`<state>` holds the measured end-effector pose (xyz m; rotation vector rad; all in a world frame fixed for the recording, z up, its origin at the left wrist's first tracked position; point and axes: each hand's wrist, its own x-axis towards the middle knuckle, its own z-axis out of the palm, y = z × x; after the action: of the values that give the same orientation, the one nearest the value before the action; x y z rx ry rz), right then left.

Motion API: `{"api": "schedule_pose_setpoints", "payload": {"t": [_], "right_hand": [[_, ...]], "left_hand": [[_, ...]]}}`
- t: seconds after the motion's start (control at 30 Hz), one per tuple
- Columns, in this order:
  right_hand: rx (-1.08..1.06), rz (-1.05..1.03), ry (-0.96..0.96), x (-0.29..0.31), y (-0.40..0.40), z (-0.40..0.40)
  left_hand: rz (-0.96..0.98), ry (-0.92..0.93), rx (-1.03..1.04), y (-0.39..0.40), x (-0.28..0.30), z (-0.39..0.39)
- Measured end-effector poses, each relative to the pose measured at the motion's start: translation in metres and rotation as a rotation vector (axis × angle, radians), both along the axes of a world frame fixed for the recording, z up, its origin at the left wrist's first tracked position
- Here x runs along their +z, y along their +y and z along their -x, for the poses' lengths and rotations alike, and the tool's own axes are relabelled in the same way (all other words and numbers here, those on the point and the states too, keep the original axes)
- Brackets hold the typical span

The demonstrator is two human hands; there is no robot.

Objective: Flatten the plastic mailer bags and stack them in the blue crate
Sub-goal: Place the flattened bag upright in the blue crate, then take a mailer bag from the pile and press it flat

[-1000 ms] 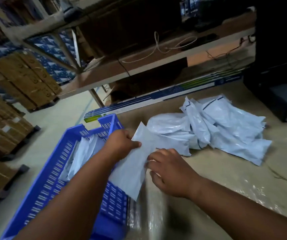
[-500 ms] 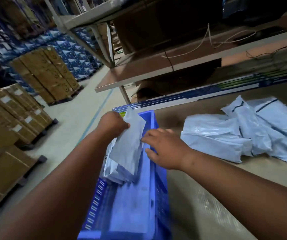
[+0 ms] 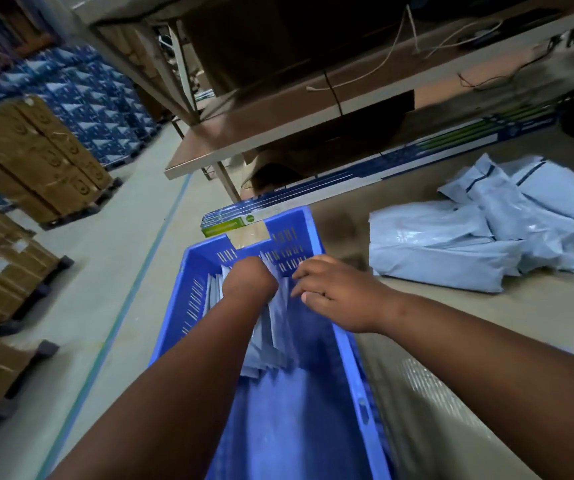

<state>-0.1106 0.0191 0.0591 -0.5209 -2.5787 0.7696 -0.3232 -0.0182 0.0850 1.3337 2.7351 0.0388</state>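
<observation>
**Two hands inside the blue crate, loose mailers off to the right**

Far to the left of the left hand (image 3: 249, 277), stacked brown cardboard cartons (image 3: 41, 150) stand on dark pallets on the pale floor, with blue-and-white printed boxes (image 3: 98, 109) piled behind them.

The blue perforated plastic crate (image 3: 192, 303) sits at the table's left edge, directly under both hands. It holds a row of flattened pale blue plastic mailer bags (image 3: 271, 336) leaning on edge toward its far end; the near part of the crate floor shows bare blue. The left hand reaches down into the crate with its back to the camera, resting against the top of the leaning bags; its fingers are hidden, so whether it grips a bag cannot be told. Just to its right, the right hand (image 3: 334, 294) lies over the crate's right wall, fingers loosely spread and fingertips touching the upper edges of the same bags, closed around nothing.

Beyond the hands, a long flat blue, white and green printed box (image 3: 375, 171) lies along the back of the beige table (image 3: 520, 327), under a brown metal-framed shelf (image 3: 278, 123) carrying loose cables.

Well to the right of the right hand, a loose heap of puffy pale blue mailer bags (image 3: 479, 244) rests on the table, outside the crate.
</observation>
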Motion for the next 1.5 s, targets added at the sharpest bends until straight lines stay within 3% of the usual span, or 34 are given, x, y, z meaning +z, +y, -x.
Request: {"api": "schedule_pose_setpoints", "payload": {"t": [0.43,0.57,0.67,0.8,0.93,1.07,1.2,1.37,1.5], "right_hand": [[0.018,0.020,0.010,0.002,-0.001,-0.004],[0.016,0.012,0.029,0.004,-0.004,-0.004],[0.019,-0.007,0.038,0.003,-0.003,-0.004],[0.029,-0.017,0.040,0.003,0.001,-0.005],[0.012,-0.042,0.064,0.005,0.013,-0.022],[-0.145,-0.156,0.027,0.008,0.039,-0.062],[-0.354,-0.276,-0.206,-0.010,0.067,-0.115],[-0.684,-0.375,-0.481,-0.049,0.093,-0.188],[-0.697,-0.382,-0.570,-0.068,0.108,-0.225]], "left_hand": [[-0.014,0.245,-0.151,-0.001,-0.033,0.027],[0.078,0.527,-0.482,-0.002,-0.033,0.008],[0.215,0.605,-0.655,0.000,-0.031,-0.009],[0.271,0.523,-0.611,0.000,-0.021,-0.033],[0.139,0.520,-0.557,-0.006,0.007,-0.038],[-0.018,0.522,-0.548,0.002,0.048,-0.056],[-0.108,0.363,-0.597,0.028,0.074,-0.112],[-0.020,0.198,-0.676,0.057,0.053,-0.190],[0.050,0.112,-0.637,0.067,0.016,-0.228]]}}
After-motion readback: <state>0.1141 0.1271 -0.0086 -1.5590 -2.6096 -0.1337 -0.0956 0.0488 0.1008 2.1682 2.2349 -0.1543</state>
